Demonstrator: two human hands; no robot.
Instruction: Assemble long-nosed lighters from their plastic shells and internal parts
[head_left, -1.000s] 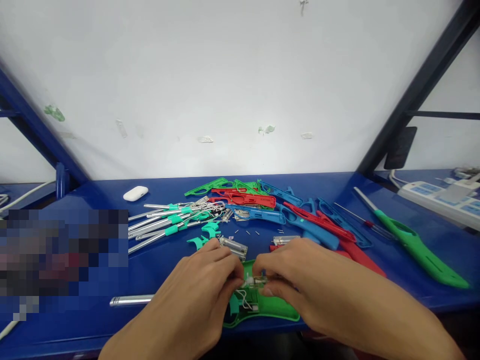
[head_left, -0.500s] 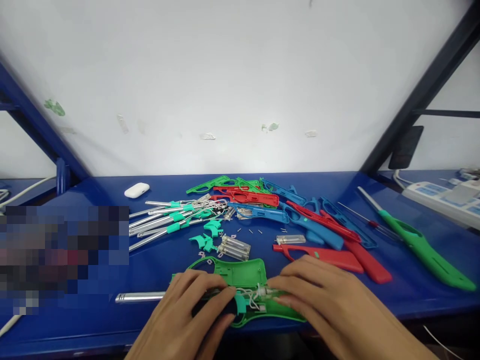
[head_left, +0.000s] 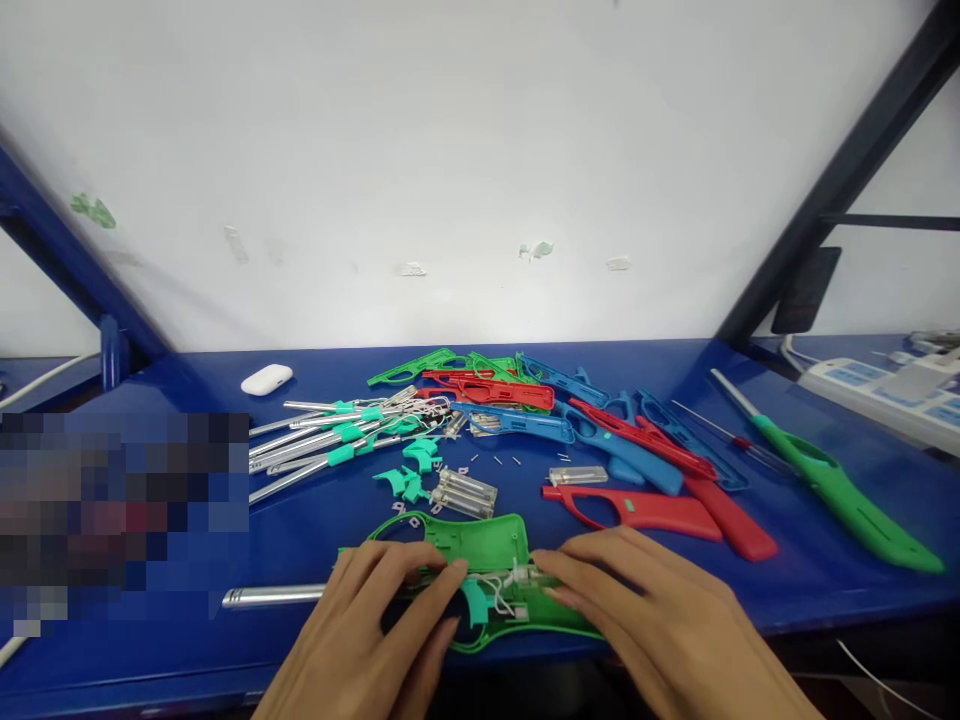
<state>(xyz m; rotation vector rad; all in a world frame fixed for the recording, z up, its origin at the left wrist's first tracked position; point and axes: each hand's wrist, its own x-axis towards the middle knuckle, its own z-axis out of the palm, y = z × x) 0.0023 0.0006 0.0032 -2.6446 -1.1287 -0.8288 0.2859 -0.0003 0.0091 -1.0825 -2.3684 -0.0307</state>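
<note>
An opened green lighter shell half (head_left: 517, 635) lies at the front of the table. My left hand (head_left: 367, 615) is closed around its left part, where a metal tube (head_left: 274, 596) sticks out. Between my hands show a turquoise trigger (head_left: 475, 602) and looped white wires (head_left: 496, 588). With bent fingers my right hand (head_left: 637, 600) grips a clear fuel tank (head_left: 549, 578) at the shell's right part; my fingers cover most of it. The other green shell half (head_left: 487, 540) rests just behind, its inside facing up.
Metal tubes with turquoise pieces (head_left: 322, 440) lie at left, near a white case (head_left: 267, 379). Turquoise triggers (head_left: 405, 483) and fuel tanks (head_left: 463, 492) sit mid-table. Red lighter shells (head_left: 660, 512), blue shells (head_left: 637, 455), a screwdriver (head_left: 739, 441) and an assembled green lighter (head_left: 847, 500) spread rightward.
The view has shifted slightly. The fuel tank in my right hand sits a little lower and flatter in the shell. My left hand keeps its hold.
</note>
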